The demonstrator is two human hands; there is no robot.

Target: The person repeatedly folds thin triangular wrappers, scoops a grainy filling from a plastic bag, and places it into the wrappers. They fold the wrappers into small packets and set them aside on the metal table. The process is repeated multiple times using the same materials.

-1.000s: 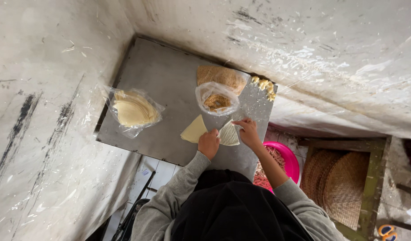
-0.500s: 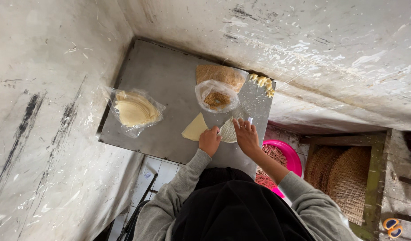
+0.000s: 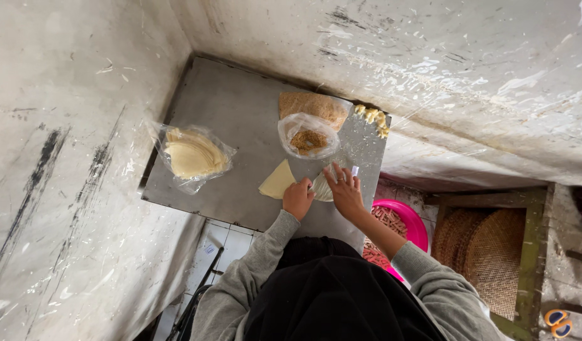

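Seen from overhead, a person in grey sleeves works at a flat grey metal tabletop [image 3: 234, 120] set into the corner of 2 stained white walls. The left hand [image 3: 297, 198] is curled loosely, knuckles up, with its fingertips pressing on the near edge of a pale round pastry sheet [image 3: 320, 187] that lies on the metal — whether it pinches the sheet or only holds it down cannot be told. The right hand [image 3: 345, 189] lies open and spread, palm down, flat over the right part of the same sheet, with nothing grasped in it.

Touching the left hand's far side is a pale yellow triangular folded wrapper [image 3: 278, 180], flat on the tabletop. Just beyond the hands stands an open clear plastic bag of brown crumbly filling [image 3: 308, 139], and behind it a second mound of brown crumbs [image 3: 313, 106]. At the table's far right edge sits a small row of pale folded pieces [image 3: 374, 118]. Well to the left — apart from the hands — a clear plastic bag holds a stack of round pale yellow wrappers [image 3: 193, 155].

Below the table's right edge is a pink plastic basin [image 3: 411, 222], and beside it a brown woven basket [image 3: 493, 249].
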